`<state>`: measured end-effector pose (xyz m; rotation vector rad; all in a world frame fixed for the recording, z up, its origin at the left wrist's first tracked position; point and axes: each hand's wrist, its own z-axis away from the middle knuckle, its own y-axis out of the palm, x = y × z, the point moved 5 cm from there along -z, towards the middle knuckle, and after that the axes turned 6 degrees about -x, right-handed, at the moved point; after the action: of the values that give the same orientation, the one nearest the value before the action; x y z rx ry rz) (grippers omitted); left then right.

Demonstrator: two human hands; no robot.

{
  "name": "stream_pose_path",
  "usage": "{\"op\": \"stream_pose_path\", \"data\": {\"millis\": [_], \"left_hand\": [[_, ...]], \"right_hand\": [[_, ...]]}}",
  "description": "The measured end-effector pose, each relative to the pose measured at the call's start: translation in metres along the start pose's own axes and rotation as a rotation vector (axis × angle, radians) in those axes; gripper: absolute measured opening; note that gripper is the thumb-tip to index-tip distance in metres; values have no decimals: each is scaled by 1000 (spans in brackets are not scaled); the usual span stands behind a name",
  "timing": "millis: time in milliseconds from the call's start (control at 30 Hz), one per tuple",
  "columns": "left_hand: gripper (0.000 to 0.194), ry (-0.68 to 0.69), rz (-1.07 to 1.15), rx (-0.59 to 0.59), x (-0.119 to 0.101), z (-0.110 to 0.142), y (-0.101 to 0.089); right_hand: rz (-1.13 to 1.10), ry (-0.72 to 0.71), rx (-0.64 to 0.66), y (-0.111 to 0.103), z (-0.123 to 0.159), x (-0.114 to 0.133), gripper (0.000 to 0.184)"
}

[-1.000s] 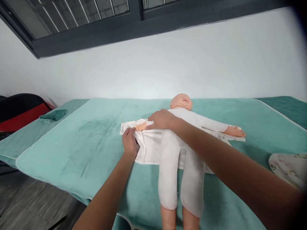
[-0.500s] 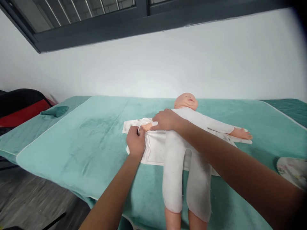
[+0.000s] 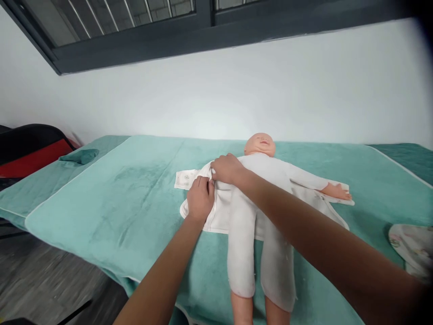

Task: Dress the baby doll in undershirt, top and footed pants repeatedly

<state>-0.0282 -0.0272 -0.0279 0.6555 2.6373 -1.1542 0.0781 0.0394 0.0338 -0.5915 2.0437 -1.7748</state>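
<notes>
A baby doll [image 3: 241, 253] with a white cloth body lies face up, its head toward the wall. Spread beneath it is a white baby shirt [image 3: 219, 212] with small prints. My left hand [image 3: 200, 198] is closed on the shirt's sleeve edge, left of the doll. Close beside it, my right hand [image 3: 227, 169] is also closed, pinching the sleeve cloth around the doll's arm on that side. The doll's hand there is hidden by cloth and my fingers. Its other arm [image 3: 311, 175] stretches out to the right, over the shirt's other sleeve.
A teal padded sheet [image 3: 111, 203] covers the table. At the right edge lies a printed cloth piece [image 3: 414, 246]. A black and red chair or bag [image 3: 34, 151] stands at the far left, near a small teal cloth bundle [image 3: 79, 156]. The white wall [image 3: 203, 99] rises behind.
My left hand has moved right and slightly up, bringing the sleeve edge over the doll's hand, which showed earlier. My right hand has shifted slightly left along the doll's arm.
</notes>
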Motion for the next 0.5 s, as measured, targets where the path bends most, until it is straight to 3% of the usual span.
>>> {"op": "stream_pose_path", "data": {"millis": [100,167,233,300,367,500], "left_hand": [[18,60,-37,-8,-1,-1,-1],[17,100,-56,-10,-3,-1,-1],[16,132,-62,-12,-5,-1,-1],[15,151,-60,-8,-6,-1,0],[15,155,-56,0,-7,-2,0],[16,162,-39,-2,-8,-2,-1]], "right_hand": [[-192,129,-271,-26,32,-21,32],[-368,378,-553,-38,71,-54,35],[-383,658,-696,-32,116,-89,37],[-360,914,-697,-14,154,-116,37],[-304,1080,-625,4,179,-132,36],[-247,1139,-533,15,191,-134,42]]}}
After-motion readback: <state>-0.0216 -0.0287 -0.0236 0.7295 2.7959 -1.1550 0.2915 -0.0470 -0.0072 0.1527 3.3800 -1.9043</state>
